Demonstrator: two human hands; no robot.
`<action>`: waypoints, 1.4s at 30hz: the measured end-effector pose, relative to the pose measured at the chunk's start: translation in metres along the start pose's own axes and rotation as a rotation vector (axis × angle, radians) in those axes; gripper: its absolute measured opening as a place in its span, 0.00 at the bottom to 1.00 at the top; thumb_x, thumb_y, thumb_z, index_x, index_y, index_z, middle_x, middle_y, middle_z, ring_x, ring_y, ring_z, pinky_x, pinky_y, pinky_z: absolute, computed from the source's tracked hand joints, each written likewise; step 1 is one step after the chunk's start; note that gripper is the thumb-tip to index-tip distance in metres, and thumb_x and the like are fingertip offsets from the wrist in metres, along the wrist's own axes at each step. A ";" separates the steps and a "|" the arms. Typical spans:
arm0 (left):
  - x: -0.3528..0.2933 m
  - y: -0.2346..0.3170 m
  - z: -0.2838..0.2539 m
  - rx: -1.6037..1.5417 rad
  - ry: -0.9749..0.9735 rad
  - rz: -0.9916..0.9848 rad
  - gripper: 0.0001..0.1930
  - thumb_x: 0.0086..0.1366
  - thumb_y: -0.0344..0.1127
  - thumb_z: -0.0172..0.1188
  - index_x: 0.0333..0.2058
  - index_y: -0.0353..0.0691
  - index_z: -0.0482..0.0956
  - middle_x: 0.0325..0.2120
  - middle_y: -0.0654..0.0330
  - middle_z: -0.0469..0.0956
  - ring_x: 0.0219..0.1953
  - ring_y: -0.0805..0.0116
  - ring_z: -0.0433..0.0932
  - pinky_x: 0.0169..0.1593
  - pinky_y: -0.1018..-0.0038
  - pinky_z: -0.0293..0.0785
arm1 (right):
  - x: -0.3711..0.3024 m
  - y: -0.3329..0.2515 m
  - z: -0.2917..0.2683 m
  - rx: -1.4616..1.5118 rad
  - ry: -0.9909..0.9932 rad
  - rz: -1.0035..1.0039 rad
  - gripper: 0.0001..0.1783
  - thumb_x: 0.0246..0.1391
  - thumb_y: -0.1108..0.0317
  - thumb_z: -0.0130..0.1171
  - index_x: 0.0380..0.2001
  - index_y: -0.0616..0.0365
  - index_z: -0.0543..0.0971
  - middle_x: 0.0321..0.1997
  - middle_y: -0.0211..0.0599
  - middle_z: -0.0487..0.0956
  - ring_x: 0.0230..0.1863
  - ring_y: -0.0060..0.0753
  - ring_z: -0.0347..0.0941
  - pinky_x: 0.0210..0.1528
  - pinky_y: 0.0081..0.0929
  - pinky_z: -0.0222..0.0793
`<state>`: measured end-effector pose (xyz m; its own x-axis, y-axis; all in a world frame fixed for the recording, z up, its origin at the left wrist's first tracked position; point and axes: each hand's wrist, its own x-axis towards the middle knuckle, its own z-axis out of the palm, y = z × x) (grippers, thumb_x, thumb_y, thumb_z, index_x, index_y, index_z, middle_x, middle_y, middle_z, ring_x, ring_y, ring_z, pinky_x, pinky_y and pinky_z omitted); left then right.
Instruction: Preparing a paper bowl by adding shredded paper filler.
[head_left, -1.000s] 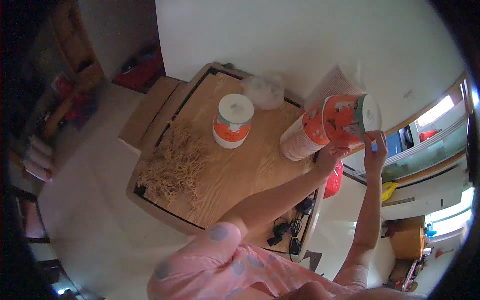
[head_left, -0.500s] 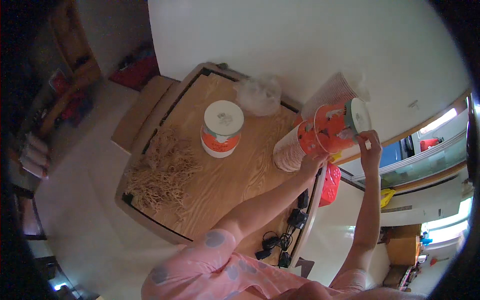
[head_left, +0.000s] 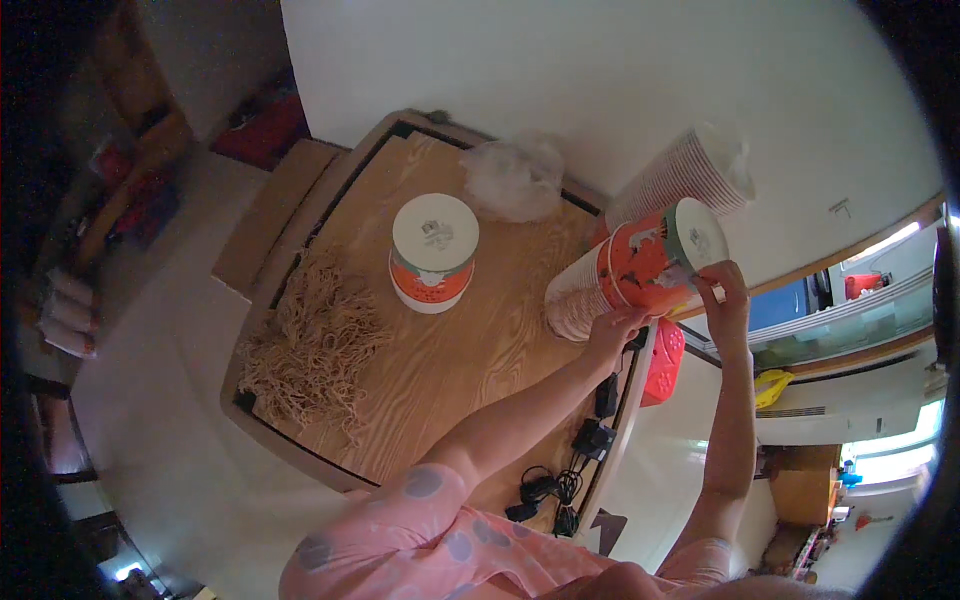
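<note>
Several orange and white paper buckets are nested in a tilted stack at the table's right side. The end bucket, with its white base facing up and right, sits over that stack. My right hand is closed on the edge of its base, thumb and fingers pinching there. My left hand is closed at the bucket's rim near the stack, its fingertips partly hidden. Behind leans a second nested stack of buckets in clear plastic. Two upside-down buckets, seemingly nested, stand mid-table.
A heap of tan shredded paper lies on the wooden table at left. Crumpled clear plastic sits at the back edge. Black cables and adapters lie near the front right edge, by a red plastic basket.
The end bucket has slid down and left over the stack, covering the orange band of the bucket beneath it. Both hands have moved slightly with it, and the view has shifted a little.
</note>
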<state>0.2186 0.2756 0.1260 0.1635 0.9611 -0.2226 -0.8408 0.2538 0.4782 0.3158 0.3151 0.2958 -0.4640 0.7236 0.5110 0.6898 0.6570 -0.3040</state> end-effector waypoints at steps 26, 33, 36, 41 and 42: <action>0.001 -0.029 -0.024 0.090 0.032 -0.087 0.08 0.58 0.38 0.55 0.35 0.44 0.77 0.31 0.66 0.78 0.35 0.80 0.74 0.37 0.82 0.64 | 0.003 0.006 -0.008 -0.060 -0.087 -0.042 0.06 0.40 0.80 0.57 0.25 0.63 0.71 0.27 0.37 0.69 0.29 0.32 0.70 0.33 0.23 0.66; 0.011 -0.052 -0.015 0.148 -0.080 -0.169 0.10 0.57 0.39 0.55 0.37 0.45 0.75 0.36 0.68 0.76 0.41 0.77 0.71 0.44 0.75 0.64 | 0.005 0.001 -0.007 0.045 -0.110 0.027 0.06 0.40 0.80 0.57 0.25 0.63 0.72 0.26 0.36 0.70 0.29 0.30 0.69 0.32 0.22 0.66; 0.016 -0.061 -0.009 0.112 -0.095 -0.172 0.11 0.56 0.40 0.56 0.38 0.48 0.75 0.36 0.70 0.75 0.39 0.77 0.69 0.43 0.74 0.63 | 0.006 0.000 -0.004 0.030 -0.131 0.015 0.06 0.40 0.81 0.57 0.25 0.62 0.73 0.26 0.36 0.70 0.29 0.30 0.69 0.32 0.22 0.66; 0.020 -0.060 -0.012 0.021 -0.034 -0.210 0.12 0.56 0.39 0.55 0.39 0.47 0.74 0.38 0.70 0.74 0.41 0.77 0.69 0.44 0.74 0.63 | 0.000 0.000 0.000 0.050 -0.128 0.007 0.07 0.39 0.81 0.57 0.25 0.62 0.73 0.26 0.36 0.71 0.29 0.30 0.70 0.33 0.22 0.66; 0.017 -0.056 -0.012 0.003 -0.052 -0.207 0.13 0.56 0.40 0.55 0.40 0.46 0.74 0.39 0.69 0.74 0.42 0.77 0.69 0.44 0.73 0.63 | -0.001 0.001 -0.003 0.040 -0.135 0.016 0.07 0.40 0.80 0.57 0.26 0.62 0.74 0.27 0.37 0.70 0.30 0.33 0.70 0.33 0.25 0.66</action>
<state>0.2623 0.2764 0.0858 0.3595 0.8926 -0.2722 -0.7850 0.4470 0.4289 0.3180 0.3145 0.2975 -0.5255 0.7542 0.3937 0.6763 0.6511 -0.3446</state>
